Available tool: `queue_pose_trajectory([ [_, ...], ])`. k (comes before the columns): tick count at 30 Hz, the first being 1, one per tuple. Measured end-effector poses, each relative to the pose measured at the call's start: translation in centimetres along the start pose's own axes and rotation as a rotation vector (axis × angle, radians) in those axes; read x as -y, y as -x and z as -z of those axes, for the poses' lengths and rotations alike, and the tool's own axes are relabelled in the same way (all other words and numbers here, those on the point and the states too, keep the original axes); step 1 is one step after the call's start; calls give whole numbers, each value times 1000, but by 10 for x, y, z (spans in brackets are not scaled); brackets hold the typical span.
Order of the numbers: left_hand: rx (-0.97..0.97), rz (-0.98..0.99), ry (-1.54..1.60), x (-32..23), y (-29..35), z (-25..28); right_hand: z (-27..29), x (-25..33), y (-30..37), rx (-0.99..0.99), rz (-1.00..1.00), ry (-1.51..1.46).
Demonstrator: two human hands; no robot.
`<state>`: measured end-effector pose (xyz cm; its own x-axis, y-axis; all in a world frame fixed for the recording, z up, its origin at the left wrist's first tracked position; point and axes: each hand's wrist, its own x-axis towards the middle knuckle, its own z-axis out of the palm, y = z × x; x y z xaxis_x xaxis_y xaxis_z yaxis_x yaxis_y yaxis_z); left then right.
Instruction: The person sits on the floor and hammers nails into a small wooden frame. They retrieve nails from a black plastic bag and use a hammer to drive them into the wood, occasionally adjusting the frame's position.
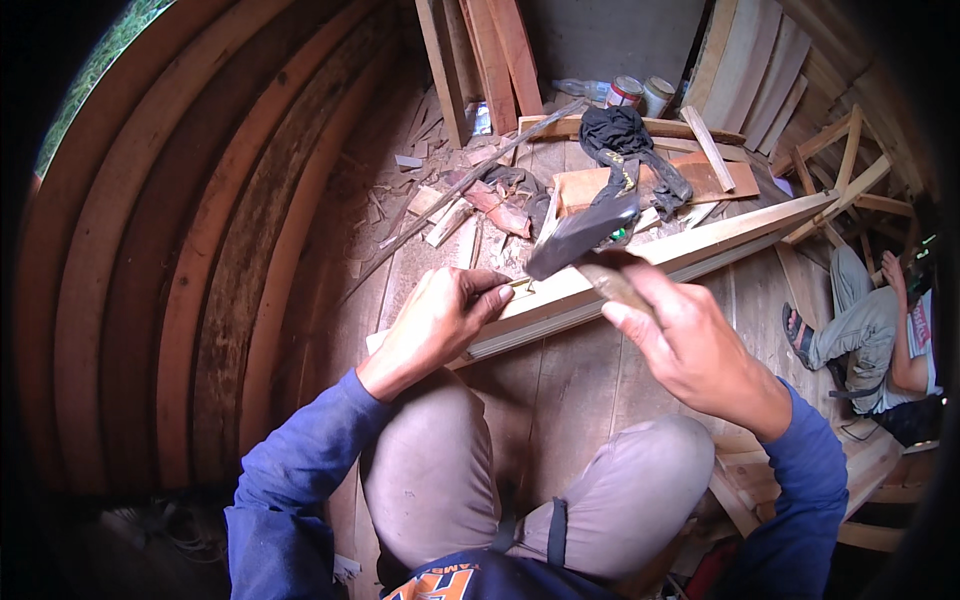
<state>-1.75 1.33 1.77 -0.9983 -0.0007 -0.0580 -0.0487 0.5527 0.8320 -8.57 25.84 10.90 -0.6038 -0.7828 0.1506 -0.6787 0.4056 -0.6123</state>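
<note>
My right hand [690,345] grips the wooden handle of a hammer [580,238]. Its dark metal head is raised over a long pale timber [690,240] that lies slantwise before my knees. Thumb and forefinger of my left hand [440,315] are pinched together at the timber's near-left end. At their tips is a small brass-coloured metal piece [522,288], thin and bent, resting on the timber's upper face. Its exact kind is too small to make out. The hammer head is just right of it and apart from it.
Wood scraps [450,220], a dark cloth [615,135] and a long thin stick [470,180] lie beyond the timber. Two cans [625,92] stand at the back. Curved ribs [220,230] line the left side. Another person [870,320] sits at the right beside wooden framing.
</note>
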Motion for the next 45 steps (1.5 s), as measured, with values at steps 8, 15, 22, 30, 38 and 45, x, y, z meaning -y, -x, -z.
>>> queue_pose_trajectory([
  [8, 12, -3, -18, -1, 3, 5, 0, 1, -1, 64, -25, 17],
  [15, 1, 7, -12, 2, 0, 1, 0, -2, 3, 37, -13, -34],
  [22, 12, 34, 38, -2, 2, 2, 2, -3, -5, 55, -3, -18],
  [30, -6, 8, 19, 2, 3, -2, 7, 1, -10, 93, -3, 50],
  [38, -14, 1, -19, -5, 1, 8, 18, 12, -19, -13, 37, -5],
  [45, -9, -12, -29, -1, 5, 3, 16, 12, -21, 178, -95, 8],
])
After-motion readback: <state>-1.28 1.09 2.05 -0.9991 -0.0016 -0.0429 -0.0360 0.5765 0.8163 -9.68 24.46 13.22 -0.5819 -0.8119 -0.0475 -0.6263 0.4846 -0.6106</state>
